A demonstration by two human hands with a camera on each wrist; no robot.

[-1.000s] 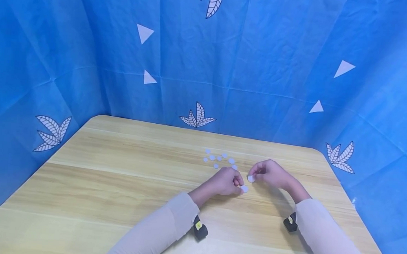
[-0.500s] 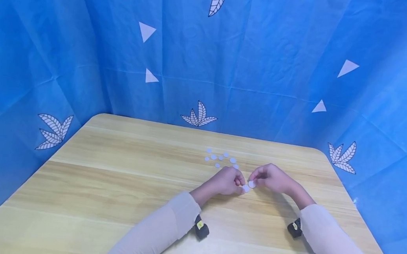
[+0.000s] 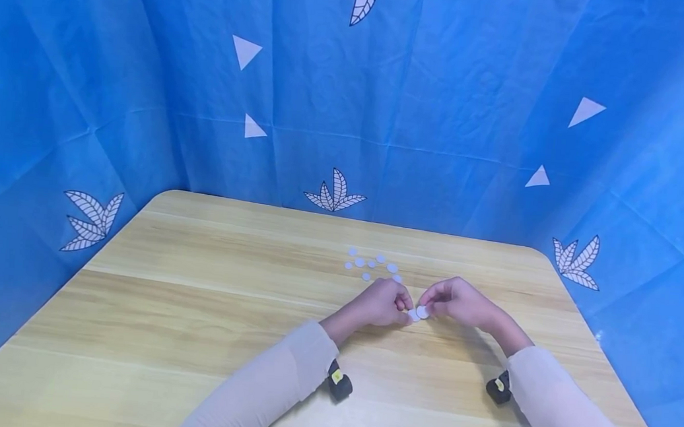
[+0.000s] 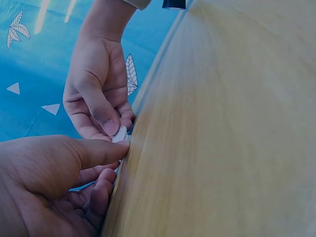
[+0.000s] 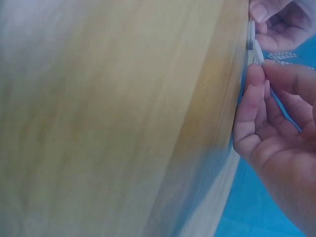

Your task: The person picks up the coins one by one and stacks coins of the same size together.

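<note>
My right hand (image 3: 459, 304) pinches a white round disc (image 3: 422, 312) between thumb and fingertips. The disc is tilted and overlaps the white disc (image 3: 413, 316) at my left fingertips. My left hand (image 3: 379, 303) holds that other disc low over the table with thumb and fingers. In the right wrist view the left hand's disc (image 5: 251, 33) looks like a thin stack standing close to the tabletop. Beside it the right hand's disc (image 5: 258, 52) leans at an angle. From the left wrist, the tilted disc (image 4: 120, 134) shows under the right thumb, just past my left thumb tip.
Several small white discs (image 3: 360, 262) lie scattered on the wooden table (image 3: 192, 309) behind my left hand. One disc (image 3: 397, 279) sits right beside its knuckles. A blue patterned cloth (image 3: 445, 101) hangs around the table's back and sides. Each wrist carries a black camera (image 3: 340, 387).
My right hand has come toward me and slightly left, bringing its disc from apart to overlapping the left one. My left hand has stayed nearly in place, still holding its disc.
</note>
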